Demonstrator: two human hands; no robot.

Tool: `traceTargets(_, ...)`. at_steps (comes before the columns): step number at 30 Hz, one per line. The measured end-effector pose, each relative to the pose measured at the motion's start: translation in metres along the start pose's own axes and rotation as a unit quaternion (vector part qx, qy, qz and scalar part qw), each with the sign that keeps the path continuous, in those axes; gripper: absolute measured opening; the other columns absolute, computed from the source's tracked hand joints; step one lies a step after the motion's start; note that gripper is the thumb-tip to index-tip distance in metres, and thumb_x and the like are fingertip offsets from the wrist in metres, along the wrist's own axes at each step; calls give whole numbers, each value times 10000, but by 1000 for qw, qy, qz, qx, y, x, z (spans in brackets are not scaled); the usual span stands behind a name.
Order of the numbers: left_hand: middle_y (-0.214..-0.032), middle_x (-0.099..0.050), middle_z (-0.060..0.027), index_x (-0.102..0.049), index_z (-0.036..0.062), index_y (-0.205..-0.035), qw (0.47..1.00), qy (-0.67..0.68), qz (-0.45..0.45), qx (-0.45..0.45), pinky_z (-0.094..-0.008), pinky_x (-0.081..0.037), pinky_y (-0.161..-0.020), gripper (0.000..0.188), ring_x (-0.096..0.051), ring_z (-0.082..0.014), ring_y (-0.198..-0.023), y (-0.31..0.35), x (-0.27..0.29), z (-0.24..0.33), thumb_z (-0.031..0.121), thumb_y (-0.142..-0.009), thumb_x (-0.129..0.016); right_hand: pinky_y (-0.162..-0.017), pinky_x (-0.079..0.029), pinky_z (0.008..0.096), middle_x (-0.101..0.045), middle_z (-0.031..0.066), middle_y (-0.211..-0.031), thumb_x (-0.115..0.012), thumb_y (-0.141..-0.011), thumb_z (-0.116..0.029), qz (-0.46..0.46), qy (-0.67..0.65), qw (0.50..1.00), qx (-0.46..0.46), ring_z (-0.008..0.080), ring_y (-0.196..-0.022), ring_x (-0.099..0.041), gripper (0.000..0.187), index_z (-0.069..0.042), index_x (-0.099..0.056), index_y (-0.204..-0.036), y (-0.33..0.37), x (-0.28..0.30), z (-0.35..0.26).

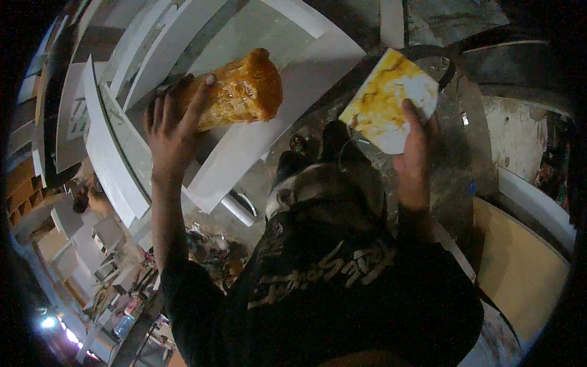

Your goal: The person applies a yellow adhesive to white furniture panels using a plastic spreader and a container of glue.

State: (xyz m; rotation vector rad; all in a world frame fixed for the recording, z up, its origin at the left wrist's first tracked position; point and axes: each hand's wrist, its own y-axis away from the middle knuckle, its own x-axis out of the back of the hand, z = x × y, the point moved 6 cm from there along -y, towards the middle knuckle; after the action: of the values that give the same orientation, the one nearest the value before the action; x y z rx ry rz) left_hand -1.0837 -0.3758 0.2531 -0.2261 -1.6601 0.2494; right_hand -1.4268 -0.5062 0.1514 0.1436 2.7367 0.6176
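My left hand [174, 119] grips an amber, lumpy container [241, 92], perhaps a bottle or bag, coated in something glossy like dried glue. It is tilted, its narrower knobby end pointing up and away to the right, over a white-edged panel [312, 61]. My right hand [416, 150] pinches a flat square white piece [391, 101] by its lower right side, thumb on top. Yellow-brown smears cover much of its upper face. The two held things are well apart. The fingers under the white piece are hidden.
Long white boards [116, 134] lean at the left, beside the panel. Scraps and offcuts [79, 238] are piled at the lower left, with a clear bottle [124, 326] among them. A curved tan board [516, 251] stands at the right. Debris lies on the floor near my feet.
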Motion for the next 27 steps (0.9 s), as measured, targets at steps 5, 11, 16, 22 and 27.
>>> traceTargets(5,-1305,-562,-44,-484,369,-1410,999,3,-53,6,-480,-405,-987,802,-544,-274,-1165,-29,-37,22,238,-681,-793,-879,-549,425,-593,135,-1232,-716,-858,-127,60,5,996,68,278,-1089,-617,532,-6,-478,-1317,-52,18,-36)
traceTargets(11,-1298,-570,-41,-493,352,-1406,997,6,-74,26,-465,-419,-974,806,-553,-261,-1156,-55,-57,41,249,-673,-813,-875,-548,417,-590,146,-1228,-726,-848,-128,34,37,997,61,274,-1085,-616,542,8,-477,-1310,-108,23,-51)
traceTargets(16,-1290,-575,-59,-507,321,-1397,995,-26,-94,34,-453,-429,-965,808,-561,-272,-1149,-58,-61,59,243,-662,-835,-879,-539,397,-595,140,-1215,-731,-844,-120,22,26,998,60,256,-1079,-616,531,8,-491,-1299,-128,33,-44)
traceTargets(22,-1287,-572,-103,-518,265,-1384,994,-13,-103,30,-465,-449,-956,819,-565,-318,-1128,-64,-57,72,194,-641,-855,-866,-518,358,-599,120,-1194,-774,-817,-158,-37,61,995,64,219,-1070,-595,527,-2,-512,-1247,-147,40,-41)
traceTargets(27,-1285,-572,-118,-508,257,-1394,990,-67,-121,-35,-457,-457,-955,815,-571,-330,-1112,-67,-54,78,183,-655,-845,-866,-510,346,-619,118,-1157,-771,-823,-173,-32,93,994,57,201,-1038,-606,500,4,-529,-1223,-156,42,-40)
